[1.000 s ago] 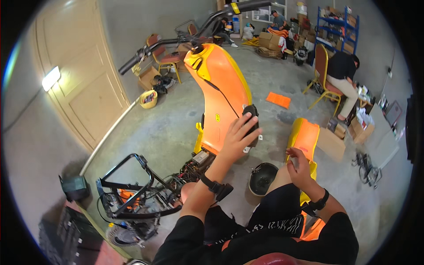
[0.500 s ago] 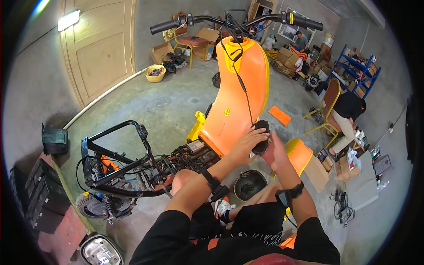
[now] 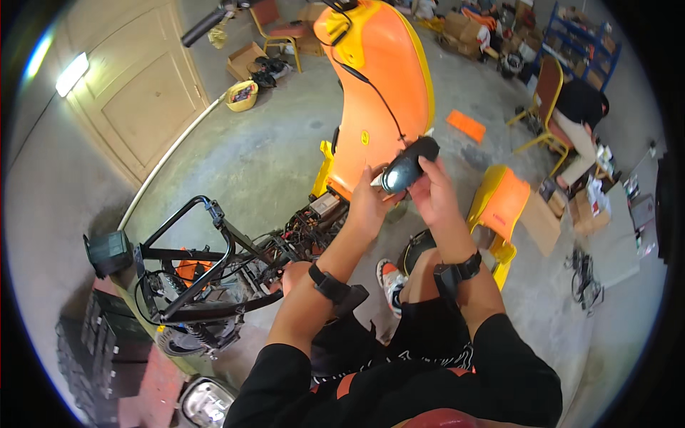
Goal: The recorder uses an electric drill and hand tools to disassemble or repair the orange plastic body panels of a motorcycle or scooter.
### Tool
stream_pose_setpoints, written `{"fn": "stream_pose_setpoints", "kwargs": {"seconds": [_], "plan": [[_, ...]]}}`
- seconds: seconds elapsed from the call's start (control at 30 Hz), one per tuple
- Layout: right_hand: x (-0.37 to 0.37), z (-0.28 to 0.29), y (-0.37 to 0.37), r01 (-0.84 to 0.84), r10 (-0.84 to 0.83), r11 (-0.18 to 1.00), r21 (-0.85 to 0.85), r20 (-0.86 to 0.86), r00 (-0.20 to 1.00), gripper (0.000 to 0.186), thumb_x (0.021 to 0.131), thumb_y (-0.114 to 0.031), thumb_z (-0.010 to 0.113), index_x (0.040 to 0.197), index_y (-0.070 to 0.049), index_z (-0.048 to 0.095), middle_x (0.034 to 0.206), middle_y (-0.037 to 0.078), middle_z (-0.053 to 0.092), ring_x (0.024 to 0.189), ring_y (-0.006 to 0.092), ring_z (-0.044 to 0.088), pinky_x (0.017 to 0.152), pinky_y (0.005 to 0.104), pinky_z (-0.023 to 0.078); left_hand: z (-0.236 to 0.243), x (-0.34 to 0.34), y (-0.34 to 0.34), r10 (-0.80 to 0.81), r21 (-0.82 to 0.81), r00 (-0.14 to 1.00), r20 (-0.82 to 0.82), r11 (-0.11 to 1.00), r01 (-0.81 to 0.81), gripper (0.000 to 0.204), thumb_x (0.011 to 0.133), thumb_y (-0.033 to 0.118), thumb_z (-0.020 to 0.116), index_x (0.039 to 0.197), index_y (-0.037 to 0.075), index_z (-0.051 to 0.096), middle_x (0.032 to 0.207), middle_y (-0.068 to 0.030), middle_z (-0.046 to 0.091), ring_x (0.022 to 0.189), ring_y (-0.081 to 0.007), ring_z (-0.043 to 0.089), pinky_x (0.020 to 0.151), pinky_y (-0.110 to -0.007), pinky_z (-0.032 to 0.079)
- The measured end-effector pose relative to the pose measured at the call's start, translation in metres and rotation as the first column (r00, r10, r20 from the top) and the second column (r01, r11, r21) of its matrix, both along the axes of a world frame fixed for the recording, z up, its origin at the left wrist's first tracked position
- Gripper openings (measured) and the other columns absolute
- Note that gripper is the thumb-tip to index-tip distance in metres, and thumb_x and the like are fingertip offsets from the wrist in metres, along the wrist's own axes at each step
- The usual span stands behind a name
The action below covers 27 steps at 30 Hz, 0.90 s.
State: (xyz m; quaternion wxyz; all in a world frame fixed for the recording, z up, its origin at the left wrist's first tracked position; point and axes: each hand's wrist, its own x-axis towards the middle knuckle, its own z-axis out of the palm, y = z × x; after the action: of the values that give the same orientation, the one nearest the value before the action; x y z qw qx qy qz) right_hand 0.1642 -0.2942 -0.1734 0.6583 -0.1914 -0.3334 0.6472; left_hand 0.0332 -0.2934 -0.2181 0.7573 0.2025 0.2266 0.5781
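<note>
Both my hands hold a black oval housing with a glossy, light-reflecting face (image 3: 404, 170), tilted in front of the orange scooter front panel (image 3: 382, 107). My left hand (image 3: 369, 203) grips its lower left end, its fingers partly hidden. My right hand (image 3: 434, 194) has its fingers closed against the right side. A thin black cable (image 3: 382, 98) hangs down the panel and ends near the housing; the joint itself is hidden. Left of my left forearm lies the scooter's bare black tube frame (image 3: 230, 239), with exposed wiring (image 3: 303, 235) along its middle.
An orange and yellow body panel (image 3: 503, 203) stands right of my right forearm. A flat orange piece (image 3: 466, 125) lies on the floor. Another person (image 3: 581, 107) bends forward beside a chair (image 3: 548, 89). A black bin (image 3: 108, 253) stands at the left.
The housing has turned from nearly upright to slanting, and its glossy face now shows. Both hands have shifted their grip around it. The whole view has moved, cutting off most of the handlebar.
</note>
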Motion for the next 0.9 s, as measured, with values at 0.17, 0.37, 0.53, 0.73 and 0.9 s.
{"fn": "stream_pose_setpoints", "kwargs": {"seconds": [0.17, 0.37, 0.53, 0.73, 0.9], "plan": [[0.014, -0.004, 0.006, -0.010, 0.008, 0.998, 0.068, 0.035, 0.999, 0.043, 0.088, 0.004, 0.059, 0.130, -0.001, 0.049, 0.120, 0.012, 0.061, 0.111, 0.0237, 0.060, 0.098, 0.0400, 0.049, 0.004, 0.005, -0.014, -0.093, 0.114, 0.995, 0.021, 0.989, 0.090, 0.063, 0.100, 0.056, 0.031, 0.144, 0.010, 0.031, 0.139, -0.0150, 0.044, 0.129, -0.0319, 0.045, 0.106, -0.052, 0.041], [0.037, -0.023, -0.017, -0.263, -0.231, 0.824, 0.501, 0.722, 0.652, 0.041, 0.083, 0.001, 0.067, 0.123, -0.005, 0.060, 0.123, 0.009, 0.063, 0.119, 0.0249, 0.055, 0.100, 0.0370, 0.046, -0.008, 0.018, -0.001, -0.180, -0.053, 0.977, 0.110, 0.981, 0.187, 0.047, 0.103, 0.043, 0.035, 0.128, 0.005, 0.047, 0.121, -0.0160, 0.058, 0.109, -0.0268, 0.060, 0.094, -0.043, 0.052], [0.136, -0.074, -0.037, -0.156, -0.498, 0.810, 0.565, 0.804, 0.324, 0.050, 0.080, -0.004, 0.071, 0.128, -0.011, 0.058, 0.142, 0.009, 0.049, 0.135, 0.0299, 0.041, 0.110, 0.0402, 0.035, -0.016, 0.023, 0.022, -0.218, -0.042, 0.963, 0.156, 0.973, 0.227, 0.037, 0.102, 0.019, 0.040, 0.131, -0.003, 0.046, 0.129, -0.0214, 0.055, 0.118, -0.0307, 0.057, 0.095, -0.041, 0.052], [0.383, -0.268, -0.117, 0.607, 0.176, 0.793, -0.046, 0.972, -0.156, 0.044, 0.090, -0.023, 0.058, 0.126, 0.002, 0.055, 0.119, 0.020, 0.063, 0.106, 0.0344, 0.062, 0.091, 0.0379, 0.050, -0.018, -0.004, 0.043, -0.202, 0.020, 0.969, 0.146, 0.979, 0.201, 0.042, 0.100, 0.011, 0.040, 0.137, -0.008, 0.036, 0.131, -0.0244, 0.051, 0.107, -0.0301, 0.056, 0.093, -0.041, 0.051], [0.407, -0.423, -0.303, 0.864, 0.653, 0.441, -0.241, 0.747, -0.125, 0.070, 0.086, -0.056, 0.055, 0.124, 0.002, 0.054, 0.118, 0.031, 0.060, 0.112, 0.0425, 0.058, 0.094, 0.0498, 0.046, -0.018, -0.024, 0.037, -0.243, 0.003, 0.966, 0.090, 0.970, 0.244, 0.043, 0.100, 0.019, 0.043, 0.138, -0.001, 0.040, 0.131, -0.0211, 0.053, 0.108, -0.0290, 0.059, 0.091, -0.041, 0.053]]}}
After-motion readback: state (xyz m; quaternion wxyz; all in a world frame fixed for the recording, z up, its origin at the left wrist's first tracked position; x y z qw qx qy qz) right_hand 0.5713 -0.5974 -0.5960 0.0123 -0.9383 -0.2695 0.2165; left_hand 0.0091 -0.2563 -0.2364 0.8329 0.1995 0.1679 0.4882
